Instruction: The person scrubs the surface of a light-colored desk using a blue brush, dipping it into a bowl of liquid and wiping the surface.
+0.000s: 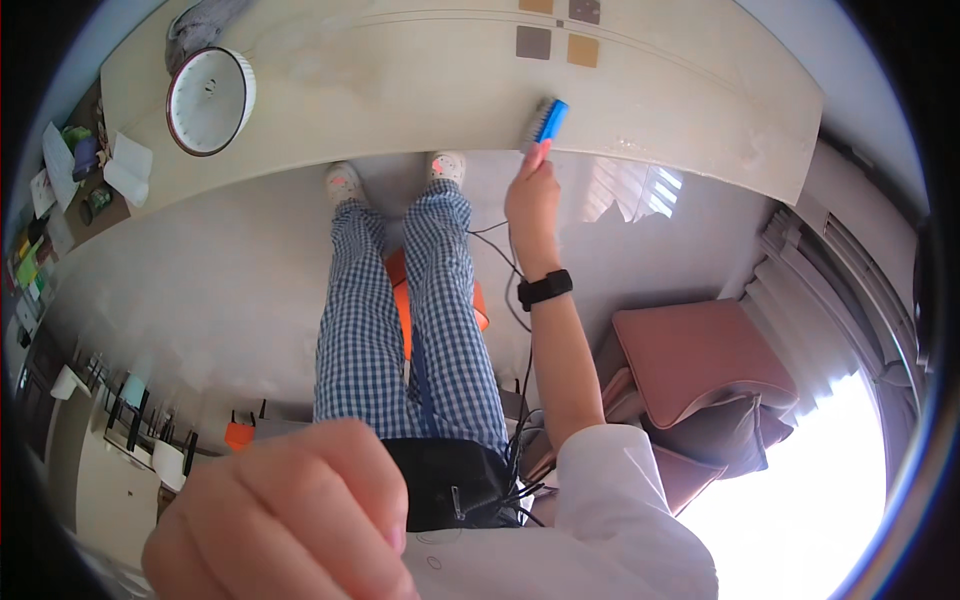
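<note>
My right hand (533, 195) reaches forward with its fingers wrapped round a scrub brush (550, 121) with a blue back. The brush's pale bristles face left, over the cream tabletop (400, 95) close to its near edge. I cannot tell if the bristles touch the surface. My left hand (285, 515) is a closed fist, very large at the lower left, away from the tabletop. Its palm side is hidden, so anything inside it cannot be seen. At the far left of the tabletop is a white basin (211, 101) with a dark rim, beside a grey cloth (200, 30).
Wet-looking spots show near the tabletop's right front edge. Papers and small items crowd a shelf (95, 170) at left. A pink cushioned seat (700, 355) with a grey cushion (715, 435) stands at right, by a bright window. Black cables (520, 380) hang beside my right leg.
</note>
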`<state>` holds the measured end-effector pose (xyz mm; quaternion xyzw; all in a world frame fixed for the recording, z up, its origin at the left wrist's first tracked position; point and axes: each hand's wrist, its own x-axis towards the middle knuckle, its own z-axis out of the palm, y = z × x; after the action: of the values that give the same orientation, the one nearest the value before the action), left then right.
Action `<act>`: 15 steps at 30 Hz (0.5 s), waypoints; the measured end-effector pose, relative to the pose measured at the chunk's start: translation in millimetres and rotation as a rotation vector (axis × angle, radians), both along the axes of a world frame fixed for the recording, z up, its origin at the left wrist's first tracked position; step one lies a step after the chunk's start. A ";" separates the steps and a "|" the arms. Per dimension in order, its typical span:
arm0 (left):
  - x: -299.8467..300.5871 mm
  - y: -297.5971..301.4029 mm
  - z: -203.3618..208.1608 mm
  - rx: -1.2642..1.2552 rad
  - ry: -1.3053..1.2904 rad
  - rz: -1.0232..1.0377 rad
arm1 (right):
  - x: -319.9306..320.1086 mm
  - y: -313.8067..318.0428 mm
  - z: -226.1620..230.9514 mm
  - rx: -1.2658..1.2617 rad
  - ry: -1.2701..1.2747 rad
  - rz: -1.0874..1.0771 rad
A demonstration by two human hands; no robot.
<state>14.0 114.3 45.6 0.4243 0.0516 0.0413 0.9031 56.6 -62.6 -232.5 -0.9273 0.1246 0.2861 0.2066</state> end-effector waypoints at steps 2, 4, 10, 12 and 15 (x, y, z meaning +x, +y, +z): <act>0.0 -9.0 1.9 0.000 0.242 0.080 | 7.8 -10.1 6.0 0.003 0.075 0.045; 1.9 -12.0 -10.8 -0.036 0.181 -0.010 | 21.0 -53.3 -9.6 -0.132 0.032 0.185; -0.1 -11.7 -25.2 0.114 0.113 -0.084 | 56.1 -96.1 -20.1 -0.477 -0.107 0.414; 5.2 -24.7 -24.9 0.043 0.275 0.032 | 21.9 -64.6 -31.5 -0.257 -0.167 0.356; 4.7 -29.3 -28.5 -0.011 0.240 -0.035 | 21.3 -27.0 1.7 -0.182 0.082 0.170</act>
<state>18.7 85.0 17.2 0.4220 0.1520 -0.0260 0.8934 77.9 -89.6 -230.7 -0.9370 0.0793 0.3277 0.0911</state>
